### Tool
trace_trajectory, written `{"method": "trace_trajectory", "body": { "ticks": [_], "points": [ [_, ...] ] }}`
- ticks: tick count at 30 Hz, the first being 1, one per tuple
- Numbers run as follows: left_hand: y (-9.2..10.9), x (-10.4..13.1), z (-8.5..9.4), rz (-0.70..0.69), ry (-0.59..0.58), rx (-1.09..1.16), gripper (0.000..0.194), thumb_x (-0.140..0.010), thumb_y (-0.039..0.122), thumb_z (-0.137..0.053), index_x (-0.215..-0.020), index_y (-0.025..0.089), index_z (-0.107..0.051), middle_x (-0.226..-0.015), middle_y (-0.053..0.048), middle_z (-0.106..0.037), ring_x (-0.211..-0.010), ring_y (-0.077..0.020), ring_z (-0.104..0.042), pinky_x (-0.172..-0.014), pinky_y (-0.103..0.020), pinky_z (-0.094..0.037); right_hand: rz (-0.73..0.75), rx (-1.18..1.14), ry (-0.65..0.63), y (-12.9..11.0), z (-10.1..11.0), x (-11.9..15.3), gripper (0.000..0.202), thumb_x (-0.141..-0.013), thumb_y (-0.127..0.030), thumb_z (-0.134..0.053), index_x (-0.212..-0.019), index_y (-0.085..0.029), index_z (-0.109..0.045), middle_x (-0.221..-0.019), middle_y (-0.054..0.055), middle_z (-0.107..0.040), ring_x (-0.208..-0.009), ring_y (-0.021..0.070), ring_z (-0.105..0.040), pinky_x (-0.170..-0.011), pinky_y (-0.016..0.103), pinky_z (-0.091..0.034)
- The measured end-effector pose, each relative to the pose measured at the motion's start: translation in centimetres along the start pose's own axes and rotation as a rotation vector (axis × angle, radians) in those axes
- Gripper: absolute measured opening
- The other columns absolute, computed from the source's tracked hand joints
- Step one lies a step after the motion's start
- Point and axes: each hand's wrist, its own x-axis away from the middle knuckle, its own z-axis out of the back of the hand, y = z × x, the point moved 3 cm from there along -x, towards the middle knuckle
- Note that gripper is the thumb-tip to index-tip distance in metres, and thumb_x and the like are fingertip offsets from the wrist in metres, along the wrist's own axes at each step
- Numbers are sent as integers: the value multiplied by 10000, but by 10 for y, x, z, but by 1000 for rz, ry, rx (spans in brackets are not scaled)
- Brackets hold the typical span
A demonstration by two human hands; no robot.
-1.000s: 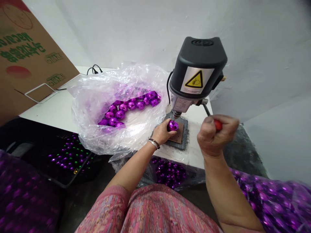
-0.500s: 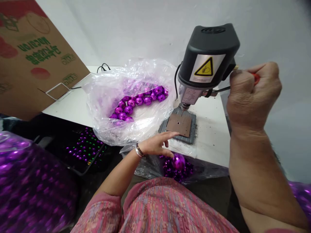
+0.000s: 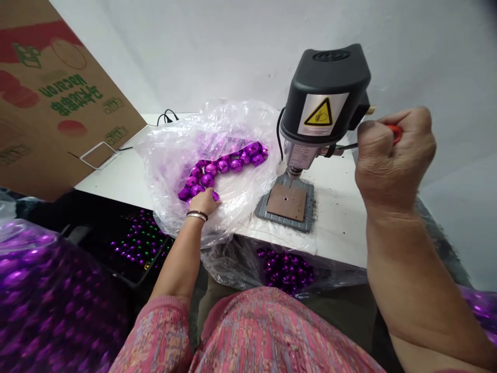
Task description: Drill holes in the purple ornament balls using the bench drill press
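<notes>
My left hand (image 3: 204, 203) reaches into the open clear plastic bag (image 3: 166, 171) on the table, its fingers closed about a shiny purple faceted ball (image 3: 215, 197) at the near end of the pile. More purple balls (image 3: 236, 165) lie in a curved band inside the bag. My right hand (image 3: 394, 158) grips the red-tipped feed handle (image 3: 396, 133) of a small bench drill press (image 3: 330, 93). Below its chuck (image 3: 295, 172), a brown plate (image 3: 286, 201) with a small hole rests on the grey base (image 3: 262, 211), with no ball on it.
Below the table's front edge, another plastic bag (image 3: 229, 264) holds purple balls. A large bag of purple balls (image 3: 58, 300) stands at the left. An open cardboard box (image 3: 73, 134) leans in at the upper left. Dark shavings lie around the drill base.
My left hand has moved from beside the drill base leftward into the bag on the table. The purple ball falling below it is gone from sight. My right hand stays on the handle.
</notes>
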Motion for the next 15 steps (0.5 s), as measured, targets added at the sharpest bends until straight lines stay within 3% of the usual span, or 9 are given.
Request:
{"method": "trace_trajectory", "body": {
  "ticks": [2,5,7,10,12,15],
  "points": [
    [9,4,4,-49,86,234,471,-723,270,-717,-1167,206,-574,-1108,-112,-699,-1048,-286,-661,-919,-387,-498,-7,11,-12,-2,0,0,118,-851,-196,-578,-812,-132,-487,-740,-28,-527,-652,23,-411,-663,206,-372],
    [23,14,15,-120,249,777,547,-716,255,-692,-1214,231,-465,-1055,-39,-662,-941,-179,-657,-856,-302,-523,-23,10,-15,-4,1,1,133,-851,-195,-573,-798,-143,-462,-700,-42,-487,-625,21,-366,-640,196,-349],
    [35,23,20,-194,259,1086,599,-696,266,-710,-1221,259,-421,-1047,-13,-641,-885,-142,-648,-801,-268,-531,-37,-5,-7,-6,1,1,150,-838,-211,-585,-784,-150,-459,-669,-49,-466,-608,24,-338,-620,196,-335],
    [58,40,14,-248,-3,1440,551,-740,390,-720,-1207,285,-447,-1015,-9,-644,-785,-126,-640,-686,-251,-522,-64,-12,-12,-7,2,1,164,-819,-234,-603,-770,-150,-471,-650,-47,-462,-600,28,-329,-608,209,-326],
    [73,50,3,-173,-241,1620,434,-837,525,-635,-1152,251,-516,-972,-41,-665,-707,-117,-615,-608,-240,-493,-88,-7,-20,-9,2,0,162,-810,-218,-611,-764,-147,-472,-645,-48,-457,-598,26,-328,-610,214,-322],
    [90,60,-20,-14,-505,1773,484,-903,651,-509,-1039,194,-592,-946,-84,-692,-643,-107,-584,-513,-218,-425,-113,-37,-37,-13,3,-3,168,-816,-190,-606,-756,-141,-458,-662,-60,-450,-608,12,-315,-643,204,-322]
  ]
}}
